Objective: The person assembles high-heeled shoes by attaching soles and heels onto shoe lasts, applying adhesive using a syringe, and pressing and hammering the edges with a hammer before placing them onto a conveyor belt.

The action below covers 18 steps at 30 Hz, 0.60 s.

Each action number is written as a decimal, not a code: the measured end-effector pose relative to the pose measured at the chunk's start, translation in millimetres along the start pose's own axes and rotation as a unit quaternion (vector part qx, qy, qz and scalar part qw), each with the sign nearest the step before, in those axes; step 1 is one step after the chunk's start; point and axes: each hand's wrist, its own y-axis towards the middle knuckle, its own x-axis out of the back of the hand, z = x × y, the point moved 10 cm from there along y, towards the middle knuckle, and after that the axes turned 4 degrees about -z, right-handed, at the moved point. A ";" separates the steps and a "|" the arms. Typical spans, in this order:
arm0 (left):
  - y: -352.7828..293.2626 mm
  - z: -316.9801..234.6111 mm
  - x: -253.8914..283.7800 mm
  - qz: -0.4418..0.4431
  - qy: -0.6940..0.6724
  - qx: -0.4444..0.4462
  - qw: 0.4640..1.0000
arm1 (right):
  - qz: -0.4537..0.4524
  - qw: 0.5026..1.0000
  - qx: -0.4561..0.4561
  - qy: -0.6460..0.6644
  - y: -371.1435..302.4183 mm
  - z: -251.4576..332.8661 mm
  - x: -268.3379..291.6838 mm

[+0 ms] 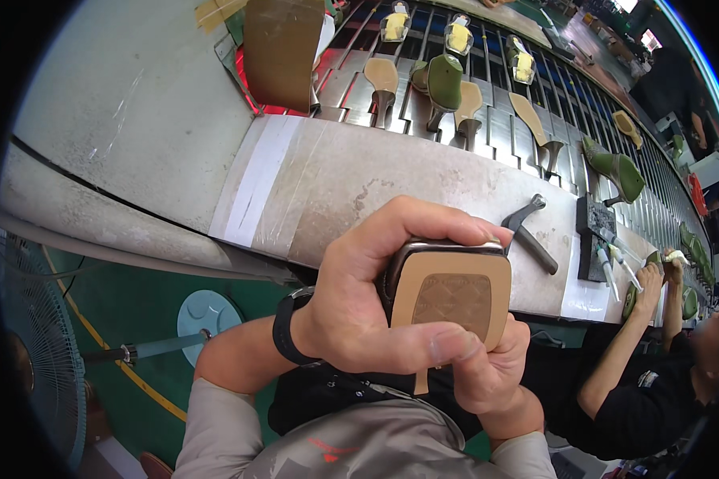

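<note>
A shoe with a square toe is held up in front of me, its tan sole turned toward my view and a dark edge showing above it. My left hand is closed round its left side, fingers over the toe end and thumb across the sole. My right hand grips it from the lower right, partly hidden behind the left thumb. Below the hands a narrow tan piece sticks out. A hammer lies on the worktop just beyond the shoe.
A slatted conveyor carries heeled tan soles, green shoes and clear pieces with yellow blocks. A dark holder with several white-handled tools stands at right. There, a co-worker's hand handles a green item. A fan stands left.
</note>
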 end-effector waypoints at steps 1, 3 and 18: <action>-0.2 -0.1 0.3 0.000 0.000 0.001 1.000 | 0.000 1.000 -0.001 0.002 0.1 0.3 -0.9; -0.2 -0.7 0.8 -0.002 -0.004 -0.001 1.000 | 0.003 1.000 -0.008 0.002 0.5 0.2 -1.3; -4.9 -12.4 10.0 -0.092 0.006 0.107 0.990 | 0.003 0.997 -0.072 0.017 -7.6 -19.3 -11.5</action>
